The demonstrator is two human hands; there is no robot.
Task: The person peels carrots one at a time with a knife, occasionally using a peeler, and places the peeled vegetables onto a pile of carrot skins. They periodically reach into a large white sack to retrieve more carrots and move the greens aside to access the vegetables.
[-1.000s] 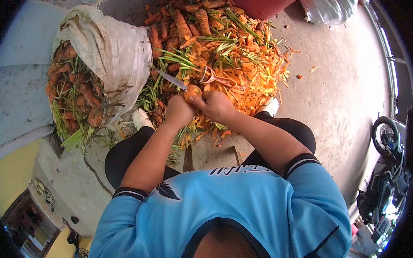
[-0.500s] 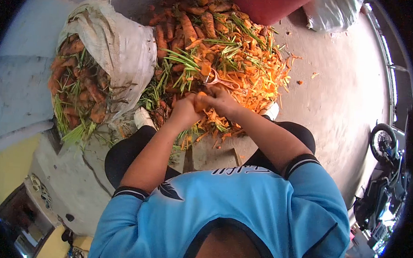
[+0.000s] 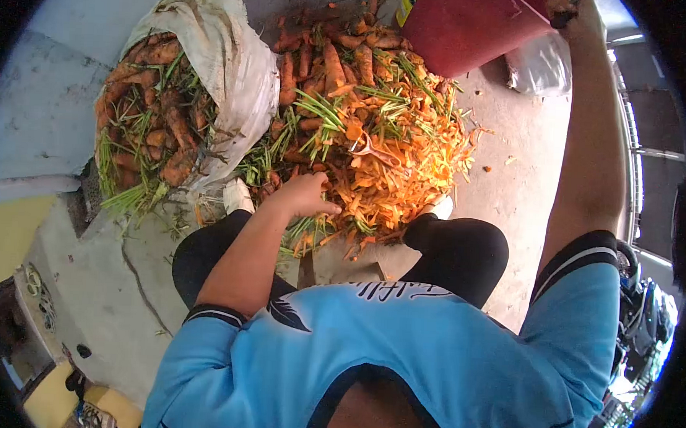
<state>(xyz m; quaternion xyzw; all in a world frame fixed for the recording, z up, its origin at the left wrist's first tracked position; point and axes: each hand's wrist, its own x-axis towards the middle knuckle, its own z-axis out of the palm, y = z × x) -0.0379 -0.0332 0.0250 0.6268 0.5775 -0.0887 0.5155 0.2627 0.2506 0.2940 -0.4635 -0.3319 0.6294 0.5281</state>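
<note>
My left hand (image 3: 309,196) hovers over the near side of the carrot pile, thumb and fingers apart and nothing between them. Far up at the right, my right hand (image 3: 568,8) is at the rim of a red bucket (image 3: 473,32); its fingers are dark and partly cut off by the frame, so their grip is unclear. A peeler (image 3: 378,152) lies on the heap of orange peelings (image 3: 394,189). Whole carrots (image 3: 333,67) and green stalks (image 3: 322,110) lie behind and left of it.
A white sack (image 3: 245,80) full of unpeeled carrots (image 3: 163,133) lies open at the left. Behind the bucket is a pale plastic bag (image 3: 542,66). My shoes flank the pile's near edge. A motorcycle (image 3: 644,319) stands at the far right.
My right hand has left the pile and reached out to the bucket's rim. The carrot piece between my hands is gone from them, and my left hand has opened. The view has shifted slightly.
</note>
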